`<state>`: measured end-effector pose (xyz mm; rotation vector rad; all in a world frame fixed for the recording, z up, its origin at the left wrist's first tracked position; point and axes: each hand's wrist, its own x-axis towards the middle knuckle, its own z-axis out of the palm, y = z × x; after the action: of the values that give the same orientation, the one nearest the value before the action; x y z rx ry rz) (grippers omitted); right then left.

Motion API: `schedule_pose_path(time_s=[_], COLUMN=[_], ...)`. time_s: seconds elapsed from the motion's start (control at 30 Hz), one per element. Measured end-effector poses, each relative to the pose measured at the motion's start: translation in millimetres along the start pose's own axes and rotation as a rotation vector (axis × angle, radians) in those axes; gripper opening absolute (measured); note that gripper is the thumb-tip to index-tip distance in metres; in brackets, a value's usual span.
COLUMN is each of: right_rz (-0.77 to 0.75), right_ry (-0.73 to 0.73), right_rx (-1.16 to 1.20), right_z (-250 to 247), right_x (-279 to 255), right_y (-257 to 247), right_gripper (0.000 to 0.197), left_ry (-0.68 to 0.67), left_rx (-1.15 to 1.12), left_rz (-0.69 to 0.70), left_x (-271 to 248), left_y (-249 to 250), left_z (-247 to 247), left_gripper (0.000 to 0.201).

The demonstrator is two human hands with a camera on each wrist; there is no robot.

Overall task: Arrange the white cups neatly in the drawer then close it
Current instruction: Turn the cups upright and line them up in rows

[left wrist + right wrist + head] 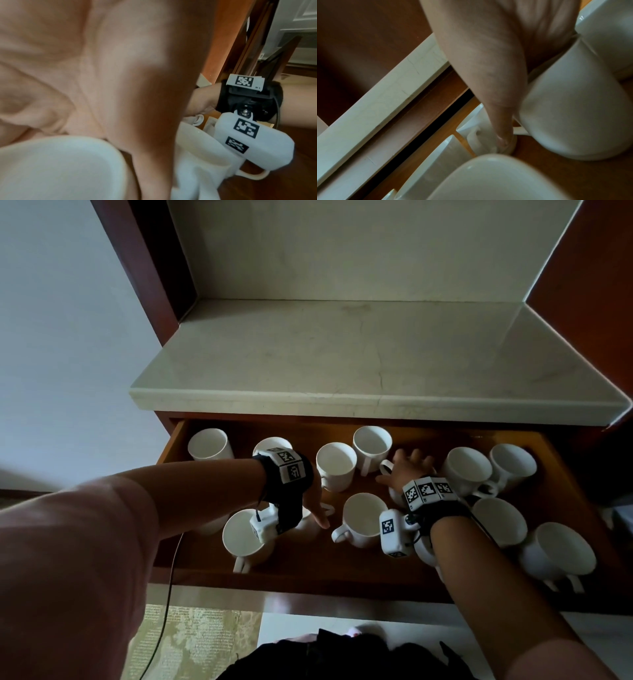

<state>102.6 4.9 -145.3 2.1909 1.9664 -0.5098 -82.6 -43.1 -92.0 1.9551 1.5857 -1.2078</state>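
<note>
In the open drawer [325, 570] the white cups [336, 462] stand scattered and close. The right hand [407, 470] grasps a middle cup [394, 496] from above. The left hand [314, 504] covers a near cup [308, 527]; its grip cannot be told. Sliding either cup may knock neighbours or catch handles.

A pale marble worktop [342, 364] fills a reddish wooden alcove [154, 268]. Left of the worktop is a white wall [61, 320]. Below the worktop lies a patterned floor [191, 642].
</note>
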Motion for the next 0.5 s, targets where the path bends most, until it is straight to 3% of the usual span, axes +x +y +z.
schedule_pose_path(time_s=[0.33,0.5], right_rz=[-0.008,-0.011], right_ry=[0.018,0.017], right_rx=[0.003,-0.008], right_z=[2.4,1.9], right_x=[1.1,1.2], right_y=[0.7,1.0], right_gripper=[0.072,0.072], left_ry=[-0.055,-0.078], left_rx=[-0.108,-0.096], left_rz=[-0.004,-0.005], left_x=[11.4,10.6], left_y=[5.1,3.2], left_z=[0.8,2.1], left_gripper=[0.081,0.060])
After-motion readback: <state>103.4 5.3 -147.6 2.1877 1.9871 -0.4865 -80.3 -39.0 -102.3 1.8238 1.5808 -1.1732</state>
